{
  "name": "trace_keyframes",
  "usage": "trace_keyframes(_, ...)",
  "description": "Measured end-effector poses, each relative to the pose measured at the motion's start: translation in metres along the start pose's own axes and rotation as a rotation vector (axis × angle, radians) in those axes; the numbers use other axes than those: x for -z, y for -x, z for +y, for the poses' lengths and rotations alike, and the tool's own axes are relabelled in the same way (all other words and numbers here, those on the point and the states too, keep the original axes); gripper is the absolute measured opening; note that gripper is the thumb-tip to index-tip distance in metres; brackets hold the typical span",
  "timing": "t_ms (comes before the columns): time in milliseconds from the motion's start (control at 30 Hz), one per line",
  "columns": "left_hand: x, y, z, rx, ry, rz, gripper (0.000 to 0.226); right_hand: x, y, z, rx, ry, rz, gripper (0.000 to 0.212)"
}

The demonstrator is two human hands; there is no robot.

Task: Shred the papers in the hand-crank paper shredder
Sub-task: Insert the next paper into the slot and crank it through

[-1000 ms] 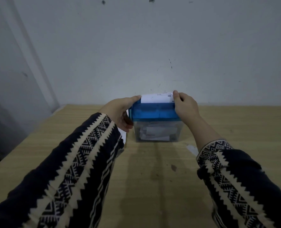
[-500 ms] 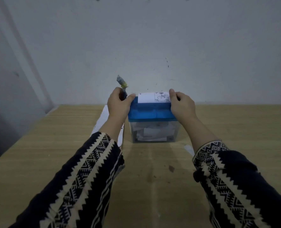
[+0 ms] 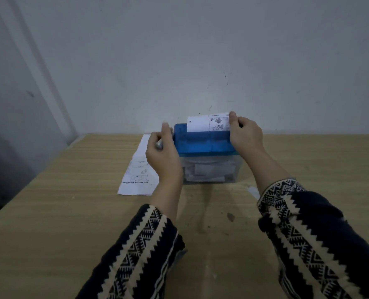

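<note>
Head cam view: the little shredder (image 3: 203, 143), blue top on a clear bin, sits on the table (image 3: 71, 212) close to the wall. A printed paper (image 3: 200, 124) stands upright in its slot. The hands are apart, one on each side of it. The right hand (image 3: 247, 134) pinches the paper's right edge. The left hand (image 3: 162, 156) is curled round the crank handle (image 3: 159, 145) on the shredder's left side, which is blurry and mostly hidden. Shreds (image 3: 209, 171) sit in the bin, and a loose sheet (image 3: 139, 169) lies flat just left of the shredder.

matt blue plastic lid (image 3: 203, 141), clear plastic bin (image 3: 213, 171), paper sheet (image 3: 139, 169), wood-grain table (image 3: 71, 212).
</note>
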State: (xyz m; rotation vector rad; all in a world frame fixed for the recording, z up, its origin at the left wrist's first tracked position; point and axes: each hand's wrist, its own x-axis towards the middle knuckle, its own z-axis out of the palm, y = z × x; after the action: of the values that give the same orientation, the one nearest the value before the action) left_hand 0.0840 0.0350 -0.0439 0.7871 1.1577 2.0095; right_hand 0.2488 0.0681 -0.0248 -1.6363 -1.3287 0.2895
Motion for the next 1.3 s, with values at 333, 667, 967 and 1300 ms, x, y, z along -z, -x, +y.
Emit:
trace_keyframes(333,0.027,0.017,-0.043,0.322,-0.121,-0.007,0.034,0.004,0.002,-0.001,0.039,0.009,-0.030,0.051)
trace_keyframes(667,0.023,-0.038,-0.045,0.692,-0.359,-0.120,0.049,0.004,0.002,0.003,0.045,-0.032,-0.048,0.046)
trace_keyframes(967,-0.005,-0.061,0.018,0.625,-0.445,-0.613,0.080,0.001,-0.001,0.005,0.043,-0.038,-0.046,0.045)
trace_keyframes(1300,-0.019,-0.073,0.003,-0.087,-0.466,-0.385,0.021,0.000,-0.002,0.004,0.045,-0.046,-0.027,0.046)
